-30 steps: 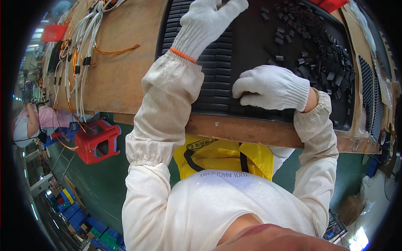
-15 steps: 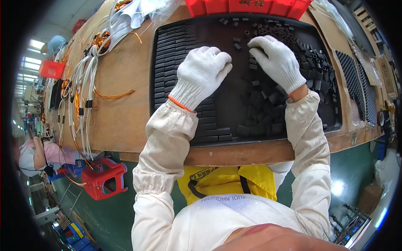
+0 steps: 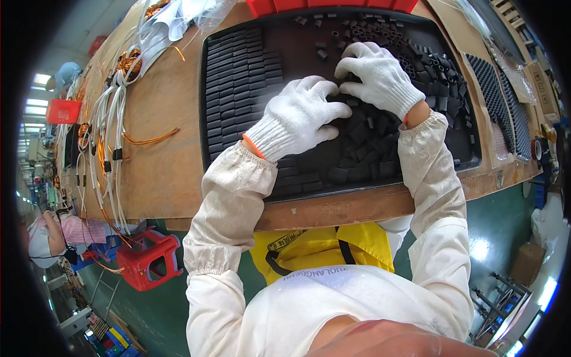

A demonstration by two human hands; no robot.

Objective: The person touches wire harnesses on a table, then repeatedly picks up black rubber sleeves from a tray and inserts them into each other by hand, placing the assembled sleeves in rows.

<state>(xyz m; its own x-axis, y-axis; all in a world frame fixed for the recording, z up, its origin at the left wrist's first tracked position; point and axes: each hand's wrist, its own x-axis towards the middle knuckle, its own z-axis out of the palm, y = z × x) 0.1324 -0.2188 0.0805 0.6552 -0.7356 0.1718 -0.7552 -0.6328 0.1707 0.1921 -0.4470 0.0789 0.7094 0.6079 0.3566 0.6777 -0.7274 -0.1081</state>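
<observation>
A black tray [image 3: 333, 191] lies on the wooden table. Rows of short black tubes [image 3: 235, 77] fill its left part, and a loose heap of black tubes [image 3: 369, 149] covers its right part. My left hand [image 3: 297, 116], in a white glove, is over the tray's middle beside the rows, its fingers apart and nothing visible in them. My right hand [image 3: 379, 77], also gloved, hovers at the heap's left edge with fingers curled; whatever its fingertips hold is hidden. The fingertips of both hands are close together.
White cables [image 3: 107, 125] with copper wire lie on the table's left side. A red bin [image 3: 333, 5] stands behind the tray. A red stool [image 3: 148, 260] is at the lower left, near a person [image 3: 50, 238]. Black textured sheets [image 3: 491, 95] lie on the right.
The view has shifted. Since half a second ago my left hand has opened its fingers and come nearer to my right hand. Earlier, my left hand was at the tray's far side.
</observation>
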